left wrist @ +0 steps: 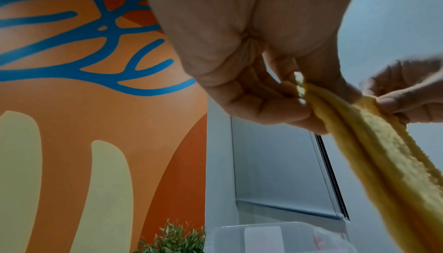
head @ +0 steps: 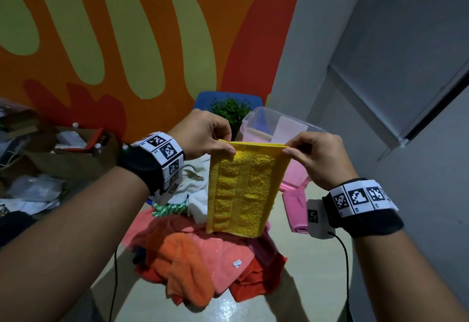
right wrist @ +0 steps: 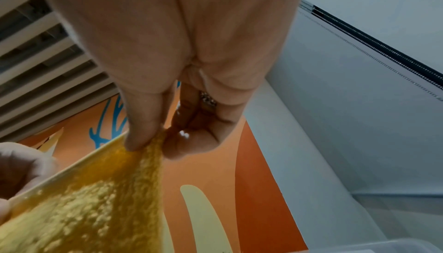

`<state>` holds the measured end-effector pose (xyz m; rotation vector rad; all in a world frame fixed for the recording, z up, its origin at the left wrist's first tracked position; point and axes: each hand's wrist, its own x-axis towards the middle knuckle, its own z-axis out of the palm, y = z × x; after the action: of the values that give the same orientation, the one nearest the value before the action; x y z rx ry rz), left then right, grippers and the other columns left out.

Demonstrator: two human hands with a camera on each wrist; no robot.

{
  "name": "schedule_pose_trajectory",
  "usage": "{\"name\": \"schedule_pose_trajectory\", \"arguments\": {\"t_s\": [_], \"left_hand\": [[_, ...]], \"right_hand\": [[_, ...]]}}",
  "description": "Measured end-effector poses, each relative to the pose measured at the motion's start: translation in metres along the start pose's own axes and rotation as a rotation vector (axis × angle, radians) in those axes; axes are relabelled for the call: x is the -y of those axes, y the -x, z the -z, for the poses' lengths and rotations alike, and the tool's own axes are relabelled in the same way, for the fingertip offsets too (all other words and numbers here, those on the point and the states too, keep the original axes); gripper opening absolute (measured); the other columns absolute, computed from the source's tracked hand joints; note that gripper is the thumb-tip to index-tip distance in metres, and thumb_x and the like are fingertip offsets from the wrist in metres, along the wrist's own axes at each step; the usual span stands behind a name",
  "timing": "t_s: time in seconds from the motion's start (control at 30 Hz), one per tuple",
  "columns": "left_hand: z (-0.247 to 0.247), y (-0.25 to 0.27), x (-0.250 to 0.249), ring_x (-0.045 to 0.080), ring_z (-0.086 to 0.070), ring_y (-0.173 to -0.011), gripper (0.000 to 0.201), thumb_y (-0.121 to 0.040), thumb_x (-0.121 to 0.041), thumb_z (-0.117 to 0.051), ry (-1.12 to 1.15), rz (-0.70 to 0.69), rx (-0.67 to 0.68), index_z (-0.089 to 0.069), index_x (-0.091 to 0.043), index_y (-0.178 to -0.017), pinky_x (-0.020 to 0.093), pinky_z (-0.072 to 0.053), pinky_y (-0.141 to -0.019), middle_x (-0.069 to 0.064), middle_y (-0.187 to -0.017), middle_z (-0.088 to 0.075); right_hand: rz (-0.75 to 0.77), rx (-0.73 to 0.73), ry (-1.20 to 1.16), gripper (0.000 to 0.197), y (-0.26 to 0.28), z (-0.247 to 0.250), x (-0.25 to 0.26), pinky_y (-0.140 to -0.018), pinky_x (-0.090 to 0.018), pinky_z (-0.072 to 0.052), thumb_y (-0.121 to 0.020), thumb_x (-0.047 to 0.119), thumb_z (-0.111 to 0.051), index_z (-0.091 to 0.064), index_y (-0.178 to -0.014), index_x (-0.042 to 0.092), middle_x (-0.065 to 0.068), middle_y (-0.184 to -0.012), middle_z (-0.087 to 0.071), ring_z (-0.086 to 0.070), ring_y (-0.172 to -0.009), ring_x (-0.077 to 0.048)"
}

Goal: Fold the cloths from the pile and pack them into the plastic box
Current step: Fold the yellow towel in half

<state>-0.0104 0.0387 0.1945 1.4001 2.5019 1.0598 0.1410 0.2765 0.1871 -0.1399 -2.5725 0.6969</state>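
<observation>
A painted wall in orange, red and pale green is seen behind everything. Below the yellow cloth, a pile of cloths in orange, coral, red, pink and white is spread on a pale table. Behind the yellow cloth, to its right, a clear plastic box is stood, with pink cloth visible inside it. Beside the box, a small green plant is placed.

The yellow cloth is held up in the air above the pile, doubled over, with its two top edges brought together and the rest left hanging straight down. Its upper left corner is pinched by the left hand between thumb and curled fingers; its upper right corner is pinched the same way by the right hand. The two hands are kept apart by the width of the cloth, level with each other. A folded pink cloth is laid on the table to the right of the yellow cloth.
</observation>
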Motion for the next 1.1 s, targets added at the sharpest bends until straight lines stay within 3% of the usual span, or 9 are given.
{"name": "schedule_pose_trajectory", "arguments": {"t_s": [0.1,0.27,0.4,0.53,0.63,0.73,0.87,1.0,1.1], "left_hand": [[0.004,0.0,-0.001,0.008,-0.066,-0.058,0.021,-0.069,-0.034,-0.084,-0.003,0.007,-0.034,-0.072,-0.017,-0.074,0.023,-0.054,-0.053,-0.003,-0.067,-0.071],[0.006,-0.001,-0.003,-0.001,-0.068,-0.072,0.015,-0.072,-0.02,-0.086,0.005,0.034,-0.099,-0.074,-0.022,-0.081,0.026,-0.059,-0.069,-0.009,-0.078,-0.073],[0.004,0.003,-0.004,-0.012,-0.065,-0.081,0.029,-0.076,-0.012,-0.083,0.026,0.068,-0.115,-0.076,-0.024,-0.102,0.01,-0.053,-0.076,-0.016,-0.087,-0.071],[0.003,0.012,-0.004,0.007,-0.072,-0.075,0.017,-0.08,-0.008,-0.079,0.199,0.122,-0.057,-0.078,-0.023,-0.088,0.026,-0.061,-0.073,-0.005,-0.079,-0.076],[-0.002,0.022,0.001,0.022,-0.074,-0.077,0.016,-0.08,-0.007,-0.077,0.318,0.162,0.04,-0.079,-0.014,-0.094,0.037,-0.063,-0.07,0.004,-0.084,-0.077],[-0.008,0.03,0.001,0.015,-0.069,-0.059,0.017,-0.077,-0.006,-0.078,0.433,0.179,0.042,-0.077,-0.007,-0.094,0.022,-0.054,-0.053,0.003,-0.073,-0.075],[-0.016,0.026,0.011,0.023,-0.068,-0.065,0.022,-0.07,-0.014,-0.081,0.601,0.201,-0.077,-0.076,-0.004,-0.089,0.029,-0.059,-0.058,0.023,-0.08,-0.072],[-0.069,0.015,0.053,0.012,-0.068,-0.066,0.013,-0.079,0.001,-0.078,0.509,0.331,-0.085,-0.075,-0.009,-0.087,0.026,-0.057,-0.064,0.007,-0.074,-0.074],[-0.115,0.015,0.084,0.011,-0.068,-0.066,0.016,-0.081,-0.001,-0.078,0.413,0.465,-0.127,-0.074,-0.017,-0.083,0.028,-0.054,-0.07,0.008,-0.078,-0.074]], "right_hand": [[-0.002,-0.029,-0.007,0.011,-0.002,0.0,0.0,-0.076,-0.033,-0.059,-0.084,0.026,-0.077,-0.077,-0.091,0.018,0.007,-0.08,-0.073,-0.069,-0.075,-0.007],[-0.081,-0.055,-0.079,0.027,-0.003,-0.002,-0.001,-0.086,-0.035,-0.057,-0.087,0.023,-0.074,-0.069,-0.114,0.023,0.009,-0.088,-0.069,-0.066,-0.085,-0.01],[-0.126,-0.003,-0.186,0.006,0.003,-0.004,0.001,-0.083,-0.04,-0.058,-0.095,0.024,-0.064,-0.066,-0.092,0.029,0.011,-0.088,-0.069,-0.067,-0.087,-0.009],[-0.193,0.003,-0.456,0.014,0.017,-0.017,-0.001,-0.073,-0.05,-0.06,-0.098,0.015,-0.059,-0.062,-0.09,0.027,-0.004,-0.08,-0.07,-0.069,-0.075,-0.026],[-0.232,-0.017,-0.517,0.017,0.031,-0.029,-0.006,-0.054,-0.037,-0.054,-0.094,0.009,-0.064,-0.066,-0.089,0.025,0.004,-0.069,-0.066,-0.059,-0.058,-0.011],[-0.231,-0.078,-0.573,0.01,0.042,-0.028,-0.008,-0.049,-0.022,-0.045,-0.09,0.01,-0.069,-0.069,-0.089,0.02,0.008,-0.062,-0.064,-0.053,-0.054,-0.006],[-0.236,-0.111,-0.646,0.009,0.038,-0.026,-0.014,-0.049,-0.021,-0.045,-0.086,0.011,-0.073,-0.072,-0.091,0.018,-0.007,-0.067,-0.064,-0.051,-0.054,-0.011],[-0.369,0.102,-0.512,0.017,0.022,-0.064,-0.045,-0.057,-0.03,-0.054,-0.089,0.003,-0.069,-0.068,-0.086,0.021,-0.006,-0.069,-0.064,-0.057,-0.057,-0.01],[-0.442,0.2,-0.336,0.018,0.021,-0.105,-0.077,-0.072,-0.043,-0.058,-0.087,0.008,-0.072,-0.066,-0.079,0.023,-0.003,-0.074,-0.07,-0.063,-0.066,-0.017]]}}
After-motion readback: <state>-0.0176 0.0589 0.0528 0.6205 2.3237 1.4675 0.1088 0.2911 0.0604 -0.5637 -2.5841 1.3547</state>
